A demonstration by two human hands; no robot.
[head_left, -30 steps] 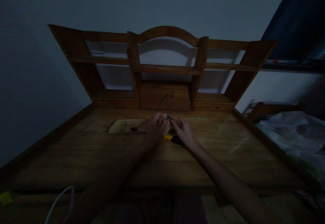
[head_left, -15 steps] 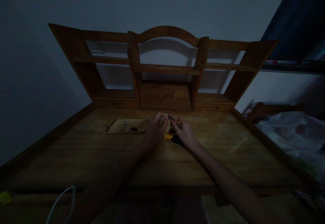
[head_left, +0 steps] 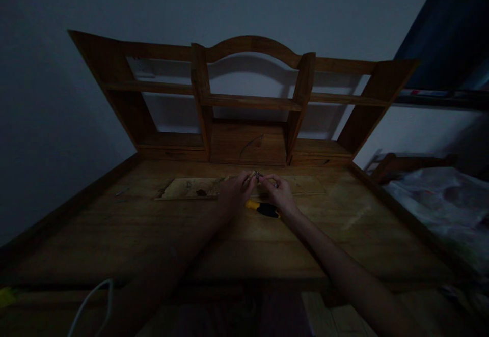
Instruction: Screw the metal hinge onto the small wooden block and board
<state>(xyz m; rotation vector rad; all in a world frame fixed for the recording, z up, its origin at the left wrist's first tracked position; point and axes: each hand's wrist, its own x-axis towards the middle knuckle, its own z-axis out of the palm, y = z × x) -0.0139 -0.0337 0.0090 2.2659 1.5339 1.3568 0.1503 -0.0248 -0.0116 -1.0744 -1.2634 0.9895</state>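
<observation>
My left hand (head_left: 235, 193) and my right hand (head_left: 281, 193) meet over the middle of the desk, fingers closed and fingertips almost touching. Between the left thumb and fingers is a small tan piece (head_left: 252, 174), mostly covered by the fingers. A small dark metal-looking part (head_left: 258, 175) shows at the fingertips, pinched by my right hand; its kind is too small and dim to make out. Just below them lies a tool with a yellow and black handle (head_left: 267, 209), beside the right wrist. Behind both hands a worn, tan flat strip (head_left: 187, 188) lies across the desk.
The wooden desk (head_left: 175, 235) carries a shelf unit (head_left: 252, 104) along its back, against the wall. A thin curved wire-like item (head_left: 250, 144) shows before the middle panel. Small metal bits (head_left: 122, 192) lie at left. A white cable (head_left: 91, 296) hangs front left; plastic bags (head_left: 439, 194) sit at right.
My right hand has turned and shifted slightly at the fingertips, exposing more of the black handle. The tan piece in my left hand has tilted and is now more hidden.
</observation>
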